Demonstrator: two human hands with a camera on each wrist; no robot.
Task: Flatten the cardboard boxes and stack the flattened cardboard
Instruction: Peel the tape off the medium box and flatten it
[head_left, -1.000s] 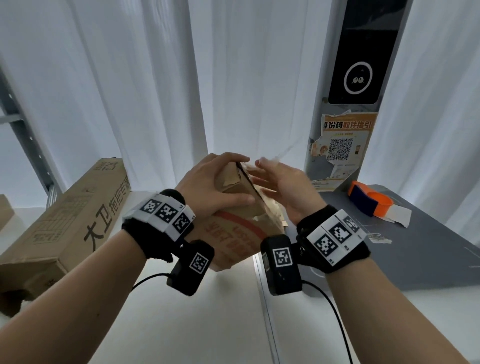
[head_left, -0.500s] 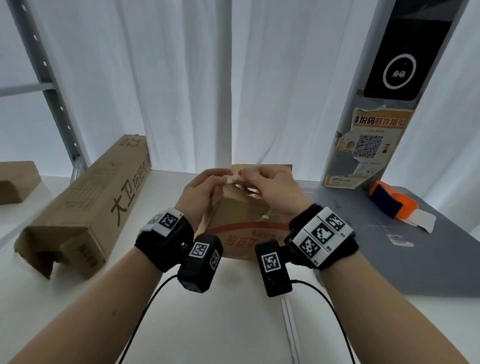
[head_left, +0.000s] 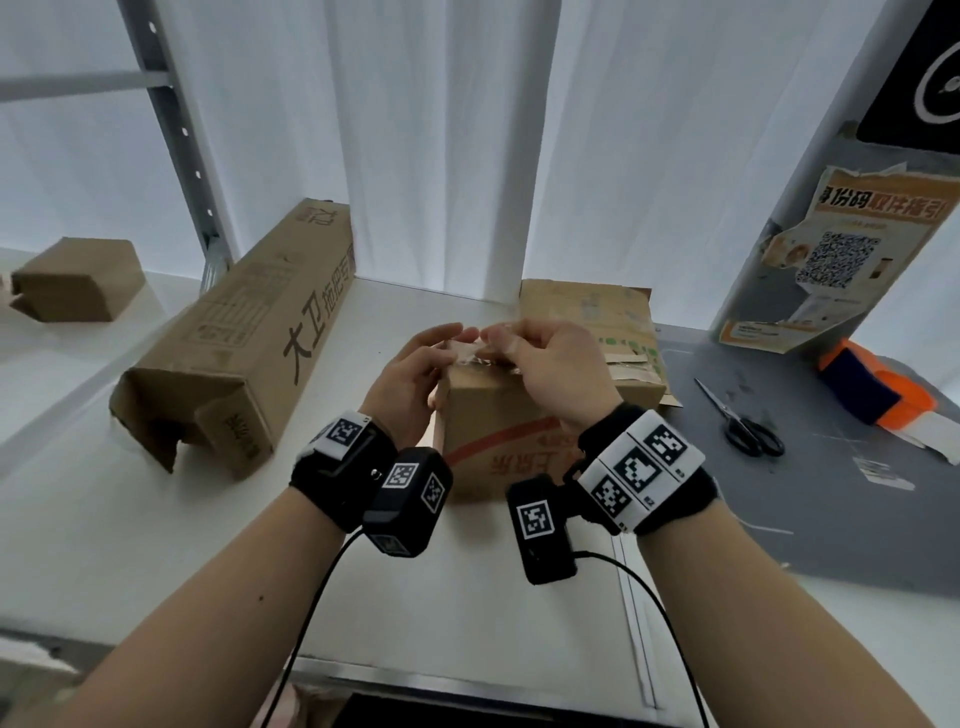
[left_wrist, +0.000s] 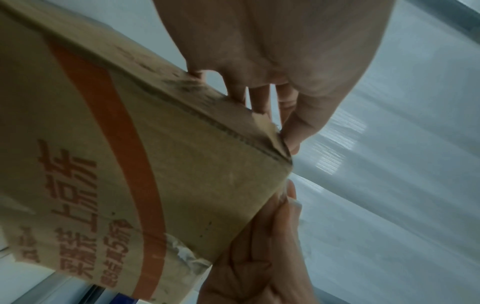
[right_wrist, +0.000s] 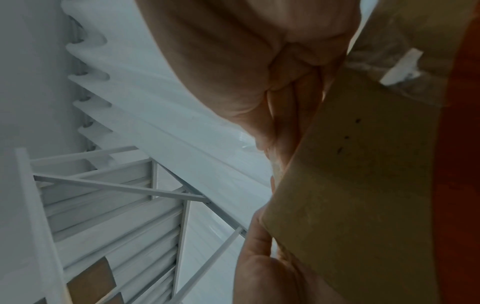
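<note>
Small box (head_left: 498, 431) stands on the white desk (head_left: 208, 545), mid-desk, just left of the seam where the grey mat (head_left: 831, 509) starts. Red stripe and red print on its near face. Both hands are at its top edge.

Left hand (head_left: 410, 384): at the box's top-left corner, fingers reaching over the top, tips pinching a scrap of clear tape (head_left: 467, 347). Left wrist view shows thumb and fingers either side of the corner, with the cardboard frayed there.

Right hand (head_left: 556, 364): over the top of the box, fingers curled, pinching the same tape scrap from the right. Fingertips of the two hands nearly meet. Right wrist view: fingers bunched against the box's edge; exact grip on the tape is hard to make out there.

Flattened cardboard (head_left: 587, 322) lies behind the box, toward the back edge, partly over the mat; the box hides its near part.

Long box (head_left: 249, 343) lies on the left half of the desk, running from the back edge toward the front-left, near end open with flaps bent. Another small box (head_left: 78, 280) at the far left edge.

On the mat: scissors (head_left: 743, 421) right of the box, orange tape dispenser (head_left: 872, 389) further right. Poster with QR code (head_left: 841, 260) on the post at the back right.
</note>
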